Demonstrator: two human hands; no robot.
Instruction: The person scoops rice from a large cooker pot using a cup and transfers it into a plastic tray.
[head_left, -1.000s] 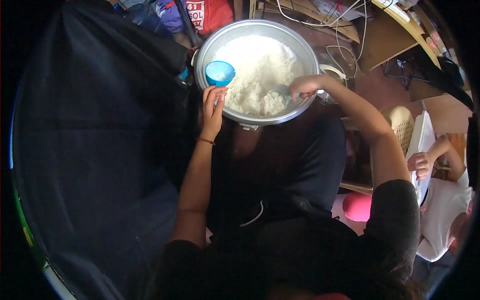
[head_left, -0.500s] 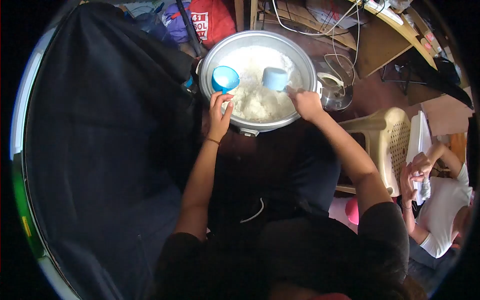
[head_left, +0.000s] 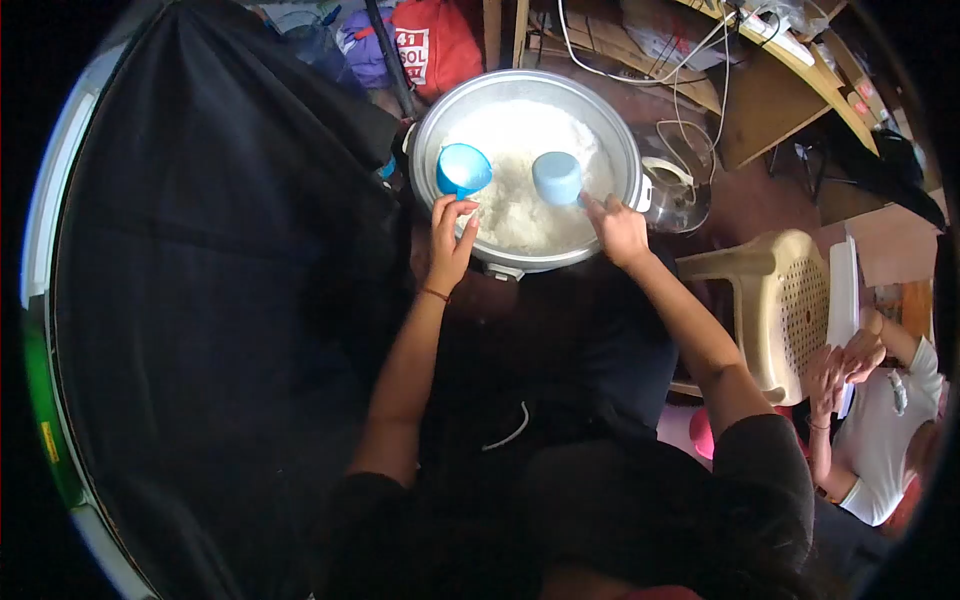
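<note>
A large round metal pot (head_left: 427, 205) stands in front of me, holding loose white grainy stuff (head_left: 520, 130); whether it is powder or fine grains I cannot tell. My left hand (head_left: 450, 240) is closed at the narrow lower end of a bright blue funnel (head_left: 463, 172), whose wide mouth tilts up over the pot's left side. In my right hand (head_left: 620, 232), closed round its short handle, is a light blue scoop (head_left: 557, 180). The scoop hangs over the pot's right half with its outer bottom towards me, so its inside is hidden.
A glass lid (head_left: 678, 205) lies right of the pot, by a white cable. Beyond it stands a beige plastic stool (head_left: 785, 310). At the far right a person in a white shirt (head_left: 885, 430) has hands near a white board. Dark cloth (head_left: 220, 300) covers the left; a red bag (head_left: 437, 45) lies behind.
The funnel's mouth has tilted over to the right. The scoop has turned a little and sits slightly lower. The whole view has shifted slightly. The other person's hands have moved.
</note>
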